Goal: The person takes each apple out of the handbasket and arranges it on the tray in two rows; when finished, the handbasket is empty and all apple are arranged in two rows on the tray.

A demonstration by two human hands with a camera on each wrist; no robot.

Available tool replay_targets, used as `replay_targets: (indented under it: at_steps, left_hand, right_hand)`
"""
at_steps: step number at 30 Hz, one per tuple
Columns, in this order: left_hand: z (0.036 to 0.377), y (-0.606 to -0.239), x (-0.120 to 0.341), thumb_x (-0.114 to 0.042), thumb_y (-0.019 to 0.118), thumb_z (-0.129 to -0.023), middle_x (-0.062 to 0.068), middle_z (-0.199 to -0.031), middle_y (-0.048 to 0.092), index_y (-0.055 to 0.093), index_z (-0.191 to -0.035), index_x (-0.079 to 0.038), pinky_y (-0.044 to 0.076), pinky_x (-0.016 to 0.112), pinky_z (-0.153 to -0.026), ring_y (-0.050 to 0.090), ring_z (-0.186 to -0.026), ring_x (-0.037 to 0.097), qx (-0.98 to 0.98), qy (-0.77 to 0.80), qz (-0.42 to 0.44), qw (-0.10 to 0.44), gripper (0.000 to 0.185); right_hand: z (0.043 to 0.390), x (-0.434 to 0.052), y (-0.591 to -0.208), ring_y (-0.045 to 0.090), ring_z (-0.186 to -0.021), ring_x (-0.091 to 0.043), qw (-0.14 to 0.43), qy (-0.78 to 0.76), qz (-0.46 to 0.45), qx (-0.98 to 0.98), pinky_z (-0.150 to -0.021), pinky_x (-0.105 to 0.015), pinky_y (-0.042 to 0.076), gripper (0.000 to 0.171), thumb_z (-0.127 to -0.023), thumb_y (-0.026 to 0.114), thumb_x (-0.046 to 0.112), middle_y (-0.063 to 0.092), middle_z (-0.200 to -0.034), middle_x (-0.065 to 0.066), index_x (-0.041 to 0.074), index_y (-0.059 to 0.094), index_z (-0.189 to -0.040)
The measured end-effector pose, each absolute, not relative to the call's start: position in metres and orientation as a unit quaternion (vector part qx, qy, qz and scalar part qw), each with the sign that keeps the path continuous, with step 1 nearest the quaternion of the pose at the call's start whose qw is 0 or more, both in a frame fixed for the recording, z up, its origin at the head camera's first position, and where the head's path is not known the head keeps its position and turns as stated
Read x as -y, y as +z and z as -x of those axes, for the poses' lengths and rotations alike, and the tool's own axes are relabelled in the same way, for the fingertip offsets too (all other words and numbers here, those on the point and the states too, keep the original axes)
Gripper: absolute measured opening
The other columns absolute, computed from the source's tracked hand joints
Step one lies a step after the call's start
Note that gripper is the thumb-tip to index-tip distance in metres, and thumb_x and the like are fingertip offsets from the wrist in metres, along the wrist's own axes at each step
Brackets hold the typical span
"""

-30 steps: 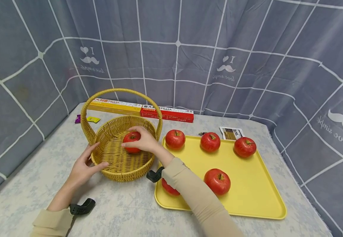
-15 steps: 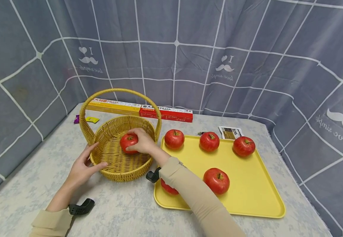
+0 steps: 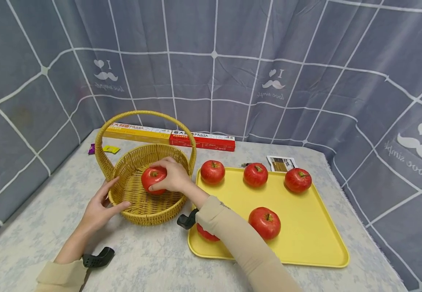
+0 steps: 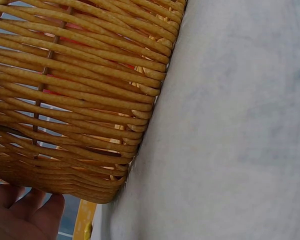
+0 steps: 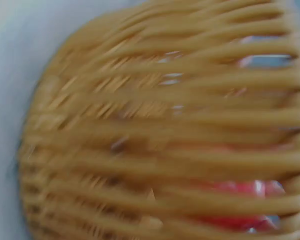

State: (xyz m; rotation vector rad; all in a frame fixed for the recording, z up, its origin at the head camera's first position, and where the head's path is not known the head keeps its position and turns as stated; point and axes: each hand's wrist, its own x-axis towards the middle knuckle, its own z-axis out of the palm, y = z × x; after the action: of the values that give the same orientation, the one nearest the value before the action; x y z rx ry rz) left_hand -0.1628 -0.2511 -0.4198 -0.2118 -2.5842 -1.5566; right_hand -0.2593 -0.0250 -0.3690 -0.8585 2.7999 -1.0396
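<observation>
In the head view my right hand [image 3: 172, 176] grips a red apple [image 3: 153, 179] low inside the wicker basket [image 3: 152, 219], thumb in front and fingers behind. The basket stands on the table with its tall hoop handle [image 3: 146, 112] upright. My left hand [image 3: 99, 211] rests against the basket's near left side, fingers spread, thumb at the rim. The left wrist view shows those fingers [image 4: 47, 212] touching the woven wall. Through the basket's weave, the blurred right wrist view shows a patch of red; the right hand is hidden there.
Several red apples, one [image 3: 264, 223] near the front, sit on a yellow tray [image 3: 305, 243] at right; my forearm partly covers another [image 3: 207, 233]. Yellow [image 3: 138, 134] and red [image 3: 201, 140] pasta boxes lie behind the basket. Small wrappers [image 3: 111, 149] lie left, a sachet [image 3: 281, 163] behind the tray.
My right hand has moved slightly left and toward me inside the basket with the apple in its grip. The left hand keeps its place on the basket. The view has shifted slightly.
</observation>
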Motion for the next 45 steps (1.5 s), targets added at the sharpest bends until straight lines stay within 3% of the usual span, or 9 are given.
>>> replay_targets:
  at_steps: [6, 9, 17, 20, 24, 27, 30, 39, 45]
  left_hand:
    - [0.161, -0.422, 0.252, -0.017, 0.068, -0.087, 0.023, -0.153, -0.006, 0.02, -0.151, -0.01, 0.026, -0.001, -0.081, 0.018, -0.133, 0.051, 0.855, -0.511, 0.065, 0.059, 0.08]
    - [0.161, -0.423, 0.251, -0.017, 0.068, -0.087, 0.024, -0.153, -0.006, 0.02, -0.15, -0.008, 0.026, -0.001, -0.081, 0.018, -0.133, 0.051, 0.855, -0.511, 0.068, 0.06, 0.08]
    - [0.163, -0.422, 0.249, -0.016, 0.068, -0.088, 0.022, -0.153, -0.009, 0.019, -0.151, -0.009, 0.028, 0.0, -0.081, 0.021, -0.131, 0.052, 0.85, -0.52, 0.073, 0.054, 0.08]
    - [0.163, -0.422, 0.25, -0.017, 0.068, -0.088, 0.021, -0.154, -0.009, 0.018, -0.151, -0.01, 0.035, 0.02, -0.099, 0.021, -0.131, 0.051, 0.851, -0.517, 0.069, 0.051, 0.08]
    - [0.161, -0.421, 0.251, -0.02, 0.068, -0.088, 0.019, -0.154, -0.008, 0.019, -0.151, -0.011, 0.036, 0.029, -0.101, 0.022, -0.132, 0.05, 0.856, -0.511, 0.061, 0.049, 0.08]
    - [0.159, -0.42, 0.252, -0.02, 0.068, -0.088, 0.019, -0.154, -0.009, 0.019, -0.151, -0.011, 0.032, 0.005, -0.087, 0.022, -0.132, 0.05, 0.855, -0.513, 0.06, 0.052, 0.08]
    - [0.158, -0.42, 0.252, -0.018, 0.067, -0.088, 0.019, -0.154, -0.01, 0.019, -0.151, -0.01, 0.027, -0.001, -0.08, 0.019, -0.132, 0.05, 0.849, -0.522, 0.062, 0.054, 0.08]
    - [0.162, -0.422, 0.252, -0.015, 0.067, -0.088, 0.018, -0.154, -0.012, 0.018, -0.151, -0.008, 0.029, -0.001, -0.079, 0.018, -0.133, 0.05, 0.843, -0.532, 0.063, 0.049, 0.08]
    - [0.163, -0.42, 0.251, -0.016, 0.068, -0.088, 0.019, -0.153, -0.013, 0.017, -0.151, -0.008, 0.031, 0.0, -0.078, 0.022, -0.131, 0.05, 0.844, -0.531, 0.059, 0.043, 0.081]
  right_hand:
    - [0.254, 0.016, -0.347, 0.051, -0.103, -0.011, 0.032, -0.396, 0.305, -0.866, -0.083, -0.026, 0.046, 0.06, -0.067, 0.085, 0.03, 0.05, -0.117, 0.002, 0.021, 0.063, -0.122]
    - [0.249, 0.001, -0.33, 0.046, -0.116, -0.012, 0.039, -0.416, 0.318, -0.851, -0.086, -0.03, 0.045, 0.06, -0.068, 0.084, 0.029, 0.049, -0.125, 0.003, 0.023, 0.062, -0.123]
    - [0.225, -0.085, -0.29, 0.048, -0.112, -0.014, -0.01, -0.451, 0.361, -0.816, -0.088, -0.032, 0.047, 0.062, -0.066, 0.086, 0.02, 0.047, -0.126, 0.002, 0.017, 0.063, -0.123]
    - [0.215, -0.127, -0.282, 0.047, -0.114, -0.015, -0.044, -0.448, 0.356, -0.819, -0.089, -0.033, 0.048, 0.061, -0.066, 0.087, 0.018, 0.048, -0.124, 0.0, 0.013, 0.063, -0.122]
    - [0.199, -0.183, -0.28, 0.047, -0.113, -0.015, -0.068, -0.432, 0.324, -0.839, -0.088, -0.032, 0.048, 0.06, -0.067, 0.086, 0.015, 0.047, -0.124, 0.0, 0.013, 0.063, -0.122]
    - [0.188, -0.221, -0.284, 0.049, -0.111, -0.014, -0.085, -0.416, 0.303, -0.853, -0.087, -0.026, 0.048, 0.062, -0.067, 0.086, 0.011, 0.047, -0.124, 0.0, 0.012, 0.061, -0.123]
    - [0.177, -0.254, -0.294, 0.05, -0.107, -0.009, -0.103, -0.405, 0.285, -0.863, -0.085, -0.019, 0.047, 0.064, -0.066, 0.085, 0.005, 0.047, -0.122, -0.002, 0.009, 0.06, -0.124]
    - [0.145, -0.341, -0.352, 0.047, -0.104, -0.001, -0.109, -0.388, 0.205, -0.892, -0.079, -0.011, 0.045, 0.063, -0.067, 0.084, 0.003, 0.048, -0.119, 0.0, 0.005, 0.059, -0.124]
    - [0.127, -0.374, -0.387, 0.047, -0.1, 0.006, -0.102, -0.371, 0.133, -0.914, -0.077, -0.01, 0.045, 0.061, -0.07, 0.084, 0.012, 0.048, -0.118, 0.01, 0.006, 0.058, -0.125]
